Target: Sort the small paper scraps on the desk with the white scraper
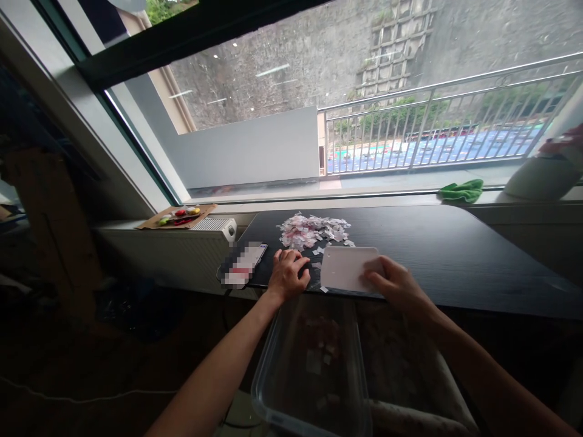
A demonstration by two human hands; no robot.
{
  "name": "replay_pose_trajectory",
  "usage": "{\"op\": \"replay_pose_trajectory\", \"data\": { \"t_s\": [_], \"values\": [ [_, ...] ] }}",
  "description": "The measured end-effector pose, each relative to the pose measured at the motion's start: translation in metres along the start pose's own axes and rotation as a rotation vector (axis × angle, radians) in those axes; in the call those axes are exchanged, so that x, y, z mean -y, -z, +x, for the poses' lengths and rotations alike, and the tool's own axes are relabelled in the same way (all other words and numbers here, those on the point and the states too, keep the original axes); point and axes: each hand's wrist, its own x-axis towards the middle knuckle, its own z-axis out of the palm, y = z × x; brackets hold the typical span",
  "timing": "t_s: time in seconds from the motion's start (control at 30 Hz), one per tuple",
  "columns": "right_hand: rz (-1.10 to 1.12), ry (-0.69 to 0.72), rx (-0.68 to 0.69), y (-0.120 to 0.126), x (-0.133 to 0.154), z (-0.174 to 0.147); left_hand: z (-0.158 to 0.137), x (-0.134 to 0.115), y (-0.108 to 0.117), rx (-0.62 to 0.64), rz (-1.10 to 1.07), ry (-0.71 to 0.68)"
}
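My right hand [387, 276] grips the right side of a flat white plastic scraper [344, 267] with rounded corners, held at the front edge of the black table. My left hand [289, 273] rests on the table edge to its left, fingers bent, thumb apart, with nothing visible in it. Just beyond both hands lies a heap of small white and pinkish paper pieces [312, 230]. A few loose pieces lie by the scraper, one at the table's edge [323, 289]. Below the edge is a clear plastic bin [266, 388], with several pieces inside.
A phone [243, 264] with a blurred screen lies left of my left hand. The black table [410, 243] extends to the right below the window. Cardboard with colourful items [180, 215] lies on a radiator [168, 249]. A green cloth [462, 191] is on the sill.
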Motion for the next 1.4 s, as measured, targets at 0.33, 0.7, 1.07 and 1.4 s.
{"op": "replay_pose_trajectory", "data": {
  "t_s": [0.33,0.7,1.07,1.4],
  "values": [
    [-0.038,0.067,-0.122,-0.006,-0.004,0.026,-0.001,0.004,0.002,0.015,-0.033,-0.073],
    [0.029,0.014,-0.193,-0.003,-0.019,0.022,0.011,0.005,0.010,0.185,-0.170,0.069],
    [-0.045,0.064,-0.263,-0.011,-0.021,0.019,0.058,-0.009,0.025,0.512,-0.061,0.080],
    [-0.039,0.067,-0.262,-0.010,-0.018,0.018,0.053,-0.003,0.023,0.424,-0.024,0.087]
  ]
}}
